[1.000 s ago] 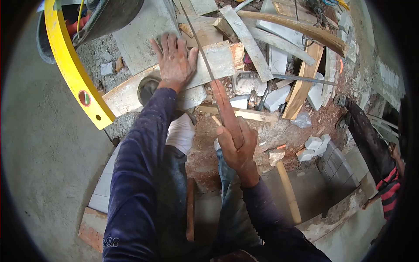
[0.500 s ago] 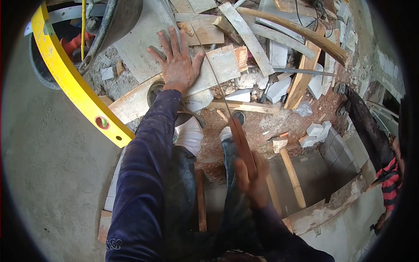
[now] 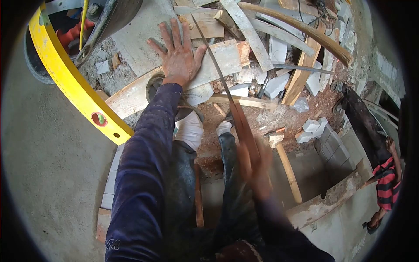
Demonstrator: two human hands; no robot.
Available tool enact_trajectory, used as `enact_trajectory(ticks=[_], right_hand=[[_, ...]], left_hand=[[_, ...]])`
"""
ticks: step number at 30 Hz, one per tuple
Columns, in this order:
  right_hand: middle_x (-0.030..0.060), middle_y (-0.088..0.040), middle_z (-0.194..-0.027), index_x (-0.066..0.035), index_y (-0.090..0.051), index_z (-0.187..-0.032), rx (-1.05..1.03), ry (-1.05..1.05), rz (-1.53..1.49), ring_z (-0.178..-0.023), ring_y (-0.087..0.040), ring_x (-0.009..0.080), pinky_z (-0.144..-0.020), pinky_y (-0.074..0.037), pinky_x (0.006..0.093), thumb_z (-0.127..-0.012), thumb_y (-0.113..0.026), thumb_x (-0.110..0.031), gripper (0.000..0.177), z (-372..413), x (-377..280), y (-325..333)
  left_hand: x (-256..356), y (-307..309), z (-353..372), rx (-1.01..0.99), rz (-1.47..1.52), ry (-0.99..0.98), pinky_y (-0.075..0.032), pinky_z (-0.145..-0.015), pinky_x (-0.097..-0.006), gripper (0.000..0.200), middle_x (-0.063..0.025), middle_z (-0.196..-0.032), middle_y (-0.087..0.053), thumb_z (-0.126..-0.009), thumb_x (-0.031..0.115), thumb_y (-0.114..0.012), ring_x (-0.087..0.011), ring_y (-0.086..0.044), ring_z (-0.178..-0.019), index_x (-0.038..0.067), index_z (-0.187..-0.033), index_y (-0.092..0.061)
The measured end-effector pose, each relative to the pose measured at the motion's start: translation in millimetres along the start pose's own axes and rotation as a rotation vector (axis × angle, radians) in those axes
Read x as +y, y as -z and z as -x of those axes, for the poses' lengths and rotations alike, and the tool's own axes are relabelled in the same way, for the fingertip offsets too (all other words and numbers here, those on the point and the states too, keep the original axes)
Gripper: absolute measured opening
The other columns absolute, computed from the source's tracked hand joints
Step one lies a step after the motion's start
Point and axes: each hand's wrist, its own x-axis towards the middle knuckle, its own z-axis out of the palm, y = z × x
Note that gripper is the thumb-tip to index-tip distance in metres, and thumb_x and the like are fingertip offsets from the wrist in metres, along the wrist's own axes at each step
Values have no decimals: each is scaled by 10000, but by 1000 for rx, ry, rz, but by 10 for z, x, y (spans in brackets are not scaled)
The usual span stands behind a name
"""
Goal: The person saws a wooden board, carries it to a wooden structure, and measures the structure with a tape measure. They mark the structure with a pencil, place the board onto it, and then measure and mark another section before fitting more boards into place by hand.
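My left hand (image 3: 181,63) lies flat with fingers spread on a pale, cement-stained wooden board (image 3: 224,63). Just right of its thumb, the thin blade of a handsaw (image 3: 214,63) crosses the board, seen nearly edge-on. My right hand (image 3: 255,168), blurred by motion, is closed around the saw's reddish-brown handle (image 3: 242,124) in front of my body. The board slants from the lower left, under my left hand, to a splintered end on the right. Part of it is hidden by my hand and forearm.
A yellow spirit level (image 3: 78,91) arcs along the left beside a dark bucket (image 3: 118,28). Scrap planks (image 3: 248,35) and broken white blocks (image 3: 277,85) lie ahead. A wooden-handled hammer (image 3: 288,170) rests at right. Another person in a striped shirt (image 3: 386,185) stands far right.
The saw and my right hand have shifted forward, the blade reaching farther past the board. My left hand stays on the board. The person at right has moved an arm.
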Motion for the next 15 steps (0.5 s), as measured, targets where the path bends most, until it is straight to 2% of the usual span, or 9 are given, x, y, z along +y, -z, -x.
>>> enact_trajectory(ticks=[2,3,5,7,9,11,15], right_hand=[[162,-626,-1028,13,-594,-1192,49,169,157,-758,-599,306,-605,-431,405,-851,-696,-74,367,-253,335,-512],[162,-626,-1028,13,-594,-1192,45,173,156,-758,-599,306,-605,-431,405,-851,-696,-74,367,-333,305,-478],[169,-621,-1046,14,-586,-1201,-325,-463,-243,-757,-596,318,-609,-436,419,-827,-722,-60,405,-425,190,-290],[114,-536,-699,-21,-637,-1045,186,307,251,-511,-517,276,-456,-367,388,-887,-641,-156,208,-101,185,-220],[116,-529,-667,0,-645,-1063,-112,-291,-116,-484,-503,261,-447,-367,374,-899,-625,-190,251,179,-172,266],[131,-550,-700,12,-625,-1184,-241,-370,-123,-487,-493,263,-452,-371,376,-912,-605,-210,352,462,-302,623],[117,-518,-693,-11,-640,-1078,-171,-267,-19,-488,-477,268,-450,-351,390,-908,-606,-178,241,235,-296,410]], left_hand=[[13,-28,63,-14,-2,2,176,-1052,-705,829,-151,-1618,85,-959,646,-277,-376,203,-1458,114,-1561,-75],[6,-33,39,6,5,-3,172,-1052,-707,824,-153,-1618,79,-960,642,-281,-378,199,-1459,117,-1562,-79],[39,-27,149,8,16,-5,168,-1052,-710,818,-155,-1619,73,-961,638,-284,-381,194,-1460,121,-1562,-83],[37,31,47,11,0,-13,160,-1054,-713,820,-159,-1618,66,-959,646,-283,-384,186,-1462,126,-1562,-90],[-10,45,-84,36,-5,-11,158,-1053,-715,823,-163,-1618,67,-957,651,-280,-385,184,-1463,124,-1561,-96],[59,22,45,3,-27,-20,155,-1054,-715,820,-176,-1614,70,-958,649,-279,-388,178,-1464,119,-1560,-108],[26,13,9,-3,9,-22,148,-1053,-720,812,-183,-1613,67,-962,640,-281,-393,175,-1463,119,-1560,-108]])
